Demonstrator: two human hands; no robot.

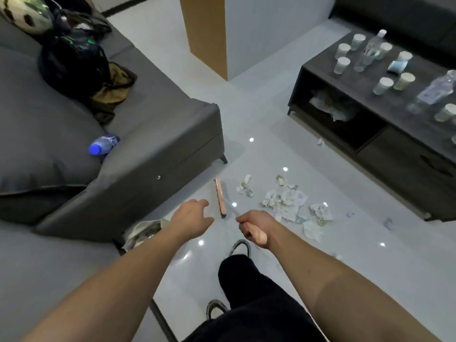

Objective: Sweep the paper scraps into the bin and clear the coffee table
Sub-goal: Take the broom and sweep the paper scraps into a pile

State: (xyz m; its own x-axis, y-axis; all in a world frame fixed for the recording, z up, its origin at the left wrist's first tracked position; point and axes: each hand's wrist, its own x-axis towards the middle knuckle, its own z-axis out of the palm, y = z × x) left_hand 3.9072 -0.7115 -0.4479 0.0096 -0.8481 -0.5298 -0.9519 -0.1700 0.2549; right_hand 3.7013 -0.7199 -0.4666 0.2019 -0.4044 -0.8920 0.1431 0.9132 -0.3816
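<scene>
Currently gripping broom (220, 199) handle in right hand (254, 229), left hand (191, 219) empty and spread, head angled toward paper scraps (286, 201) for sweeping.

Home living room: grey sofa (148, 134), coffee table (385, 112).

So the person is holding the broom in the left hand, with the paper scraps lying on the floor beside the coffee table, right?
Not quite: the head view shows the right hand gripping the broom handle, while the left hand is open and holds nothing. The rest stands: the paper scraps lie on the floor beside the coffee table.
</scene>
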